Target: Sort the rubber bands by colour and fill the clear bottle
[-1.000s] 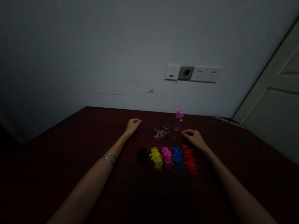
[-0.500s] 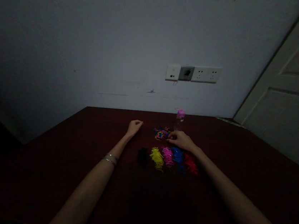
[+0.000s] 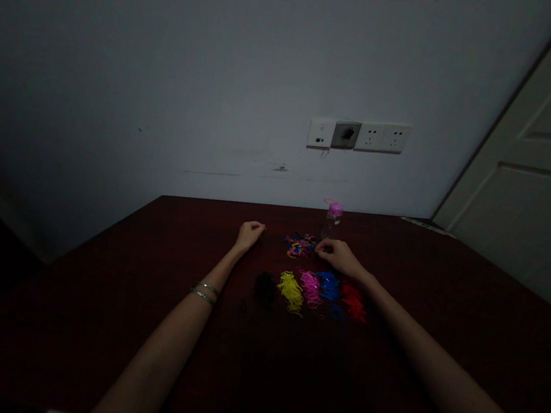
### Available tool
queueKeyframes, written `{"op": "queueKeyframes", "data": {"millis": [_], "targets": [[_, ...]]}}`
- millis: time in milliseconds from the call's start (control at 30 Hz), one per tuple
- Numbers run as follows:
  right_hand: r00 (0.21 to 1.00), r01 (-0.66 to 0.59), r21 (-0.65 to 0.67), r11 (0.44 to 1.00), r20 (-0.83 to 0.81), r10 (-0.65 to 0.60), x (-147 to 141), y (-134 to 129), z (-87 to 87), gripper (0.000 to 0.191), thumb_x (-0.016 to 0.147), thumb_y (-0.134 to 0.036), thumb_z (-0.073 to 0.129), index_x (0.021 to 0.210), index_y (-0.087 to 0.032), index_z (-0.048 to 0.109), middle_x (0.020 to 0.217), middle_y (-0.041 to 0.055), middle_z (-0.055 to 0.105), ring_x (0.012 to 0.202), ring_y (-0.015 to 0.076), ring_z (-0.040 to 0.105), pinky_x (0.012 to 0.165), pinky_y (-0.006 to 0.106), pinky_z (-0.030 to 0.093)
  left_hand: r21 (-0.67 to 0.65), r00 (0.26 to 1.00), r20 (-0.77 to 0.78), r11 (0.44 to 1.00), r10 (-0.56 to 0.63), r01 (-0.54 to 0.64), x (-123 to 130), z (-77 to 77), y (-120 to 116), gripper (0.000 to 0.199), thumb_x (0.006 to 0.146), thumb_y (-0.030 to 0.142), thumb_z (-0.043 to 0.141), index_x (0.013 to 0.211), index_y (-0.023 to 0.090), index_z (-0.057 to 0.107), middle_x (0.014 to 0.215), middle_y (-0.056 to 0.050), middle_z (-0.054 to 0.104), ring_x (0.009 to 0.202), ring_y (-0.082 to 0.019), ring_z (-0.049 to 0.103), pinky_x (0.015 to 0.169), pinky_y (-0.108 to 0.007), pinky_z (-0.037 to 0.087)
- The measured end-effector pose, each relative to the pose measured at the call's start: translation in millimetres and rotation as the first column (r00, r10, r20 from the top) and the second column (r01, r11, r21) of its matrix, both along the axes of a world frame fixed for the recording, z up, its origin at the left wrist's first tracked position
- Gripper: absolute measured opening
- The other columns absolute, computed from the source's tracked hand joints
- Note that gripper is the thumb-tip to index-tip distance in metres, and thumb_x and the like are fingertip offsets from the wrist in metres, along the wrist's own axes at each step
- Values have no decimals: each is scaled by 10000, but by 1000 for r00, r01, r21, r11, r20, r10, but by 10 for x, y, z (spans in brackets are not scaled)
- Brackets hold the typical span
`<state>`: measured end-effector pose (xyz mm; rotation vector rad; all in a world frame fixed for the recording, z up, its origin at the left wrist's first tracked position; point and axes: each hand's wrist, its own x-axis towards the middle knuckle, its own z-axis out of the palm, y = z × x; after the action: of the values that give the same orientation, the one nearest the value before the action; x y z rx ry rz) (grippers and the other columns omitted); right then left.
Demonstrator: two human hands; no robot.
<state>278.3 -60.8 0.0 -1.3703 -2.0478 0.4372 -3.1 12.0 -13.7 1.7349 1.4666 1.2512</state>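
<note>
On the dark red table [image 3: 154, 226] my left hand [image 3: 250, 233] rests with fingers curled together, left of a mixed pile of coloured bands [image 3: 299, 245]. My right hand [image 3: 339, 255] is at the pile's right edge, thumb and fingertips pinched; anything between them is too small to make out. Nearer to me lie separate heaps in a row: black [image 3: 265, 287], yellow [image 3: 291, 292], pink [image 3: 311, 288], blue [image 3: 329, 285] and red [image 3: 353, 301].
A clear bottle with a pink cap [image 3: 335, 211] stands behind my right hand. Sockets [image 3: 381, 138] are on the wall behind the table. A pale door [image 3: 548, 171] is at the right.
My right hand has drawn slightly right, away from the mixed pile, and its fingertips are closer together. My left hand has kept its pose.
</note>
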Motion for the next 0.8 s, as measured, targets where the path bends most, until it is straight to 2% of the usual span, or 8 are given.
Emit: {"op": "queueKeyframes", "data": {"millis": [133,367,533,800], "targets": [[989,16,-23,1000,-146,-19,23,1,36,191,676,-277,532,731,-144,657,693,39,651,623,141,567,584,236,433,-4,1000,-9,1000,-11,11,10,24,-31,235,712,269,518,733,103,683,560,-26,604,581,-126,538,600,-216,396],[945,0,-176,984,-322,-58,7,-24,48,233,656,-345,566,744,-137,621,573,5,571,477,97,485,397,193,386,-1,999,-42,1000,0,0,12,2,-6,222,715,255,517,726,107,682,562,-24,601,587,-127,540,593,-216,394],[909,-22,-209,978,-412,-67,-54,-59,62,229,623,-359,607,706,-146,616,593,5,572,485,91,482,398,201,433,-4,999,-51,1000,-9,9,10,4,-21,218,713,252,519,731,113,686,558,-23,600,597,-128,542,581,-208,388],[900,-27,-214,977,-430,-69,-86,-70,57,211,601,-338,637,688,-146,616,605,2,572,521,99,502,417,210,469,-11,998,-62,1000,-15,14,22,39,-61,225,713,245,513,739,109,690,566,-20,607,573,-121,531,555,-204,368]]}}
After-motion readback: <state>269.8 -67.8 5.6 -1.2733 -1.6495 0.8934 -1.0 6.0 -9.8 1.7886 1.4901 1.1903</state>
